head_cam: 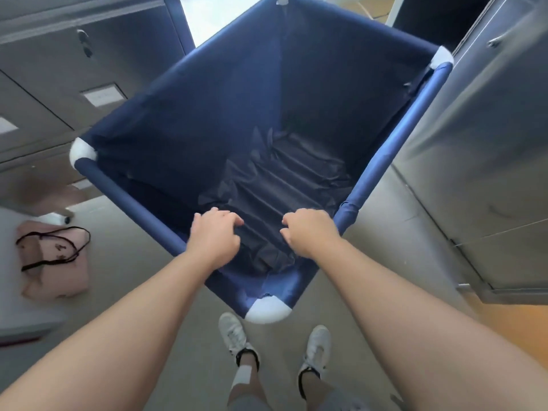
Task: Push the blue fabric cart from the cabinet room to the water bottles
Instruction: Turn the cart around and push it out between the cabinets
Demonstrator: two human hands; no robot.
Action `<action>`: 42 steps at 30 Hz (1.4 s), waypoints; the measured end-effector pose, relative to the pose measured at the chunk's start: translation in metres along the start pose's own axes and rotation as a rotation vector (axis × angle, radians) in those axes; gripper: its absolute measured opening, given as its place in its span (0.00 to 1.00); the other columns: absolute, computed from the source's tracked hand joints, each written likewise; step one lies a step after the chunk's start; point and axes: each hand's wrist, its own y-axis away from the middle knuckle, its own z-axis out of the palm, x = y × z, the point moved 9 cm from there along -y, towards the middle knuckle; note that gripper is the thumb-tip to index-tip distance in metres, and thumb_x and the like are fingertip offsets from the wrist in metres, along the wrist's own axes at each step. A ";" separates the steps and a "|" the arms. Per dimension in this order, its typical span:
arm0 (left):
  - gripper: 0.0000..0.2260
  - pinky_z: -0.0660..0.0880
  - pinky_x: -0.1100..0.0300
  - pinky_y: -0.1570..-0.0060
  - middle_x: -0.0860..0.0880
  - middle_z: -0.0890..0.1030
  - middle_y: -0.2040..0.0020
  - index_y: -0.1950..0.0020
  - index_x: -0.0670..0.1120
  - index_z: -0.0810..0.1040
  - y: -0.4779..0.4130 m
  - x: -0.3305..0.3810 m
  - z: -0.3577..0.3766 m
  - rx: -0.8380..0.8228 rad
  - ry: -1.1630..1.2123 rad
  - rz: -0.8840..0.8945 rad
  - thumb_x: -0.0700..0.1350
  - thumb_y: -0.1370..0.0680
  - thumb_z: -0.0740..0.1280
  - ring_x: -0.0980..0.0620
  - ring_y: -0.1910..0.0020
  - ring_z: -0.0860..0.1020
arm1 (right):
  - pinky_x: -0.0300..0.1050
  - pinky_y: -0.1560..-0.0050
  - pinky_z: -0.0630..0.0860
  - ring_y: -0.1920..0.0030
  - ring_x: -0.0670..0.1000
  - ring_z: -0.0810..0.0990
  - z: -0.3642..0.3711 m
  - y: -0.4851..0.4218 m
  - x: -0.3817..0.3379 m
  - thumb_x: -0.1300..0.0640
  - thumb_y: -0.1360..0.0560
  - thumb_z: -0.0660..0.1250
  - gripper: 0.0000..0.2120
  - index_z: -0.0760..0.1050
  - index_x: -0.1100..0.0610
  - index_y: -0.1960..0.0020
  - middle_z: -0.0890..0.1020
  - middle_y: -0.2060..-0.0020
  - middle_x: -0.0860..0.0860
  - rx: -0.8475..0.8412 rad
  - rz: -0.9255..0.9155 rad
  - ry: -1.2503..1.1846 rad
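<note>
The blue fabric cart (397,137) fills the middle of the head view, seen from above with one white corner joint pointing at me. Its inside holds only wrinkled dark lining. My left hand (215,235) grips the near-left rail of the cart. My right hand (310,231) grips the near-right rail, close to the same corner. Both arms are stretched forward. The water bottles are not in view.
Grey metal cabinets (44,93) stand close on the left and more cabinets (480,149) close on the right, leaving a narrow aisle. A bright doorway (219,13) lies beyond the cart. A pink tote bag (56,262) lies on a low surface at my left. My white shoes (237,333) are below.
</note>
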 end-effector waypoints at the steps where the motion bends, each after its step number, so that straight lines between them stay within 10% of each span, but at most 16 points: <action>1: 0.18 0.67 0.48 0.36 0.50 0.79 0.37 0.36 0.53 0.78 0.005 0.024 0.004 -0.009 0.114 0.017 0.45 0.25 0.64 0.46 0.36 0.73 | 0.53 0.41 0.70 0.42 0.59 0.79 -0.002 0.002 0.016 0.48 0.17 0.55 0.17 0.76 0.53 0.35 0.80 0.41 0.55 0.033 0.007 0.068; 10: 0.20 0.78 0.48 0.50 0.53 0.80 0.48 0.39 0.51 0.74 0.028 0.166 0.045 -0.238 0.607 -0.014 0.58 0.26 0.69 0.52 0.51 0.79 | 0.59 0.23 0.49 0.25 0.57 0.62 -0.023 0.028 0.098 0.57 0.19 0.59 0.14 0.80 0.53 0.38 0.76 0.33 0.53 0.262 0.037 0.071; 16: 0.12 0.78 0.49 0.57 0.49 0.81 0.52 0.40 0.50 0.70 0.033 0.157 0.061 -0.111 0.333 -0.086 0.47 0.24 0.65 0.44 0.55 0.79 | 0.56 0.25 0.55 0.38 0.55 0.71 -0.018 0.037 0.086 0.60 0.23 0.62 0.14 0.80 0.52 0.41 0.80 0.44 0.52 0.229 -0.136 0.107; 26: 0.13 0.70 0.53 0.64 0.49 0.81 0.56 0.42 0.53 0.71 0.082 0.116 0.073 -0.106 0.284 -0.071 0.45 0.26 0.63 0.43 0.59 0.77 | 0.58 0.21 0.39 0.23 0.54 0.60 0.008 0.041 0.086 0.57 0.25 0.63 0.22 0.74 0.48 0.32 0.75 0.32 0.48 0.148 -0.224 0.114; 42: 0.08 0.68 0.55 0.65 0.53 0.80 0.57 0.49 0.55 0.74 0.203 0.008 0.093 -0.154 0.112 -0.294 0.45 0.27 0.63 0.47 0.59 0.77 | 0.54 0.31 0.60 0.46 0.54 0.75 0.043 0.072 0.042 0.52 0.24 0.63 0.03 0.75 0.46 0.52 0.77 0.56 0.47 0.053 -0.195 0.346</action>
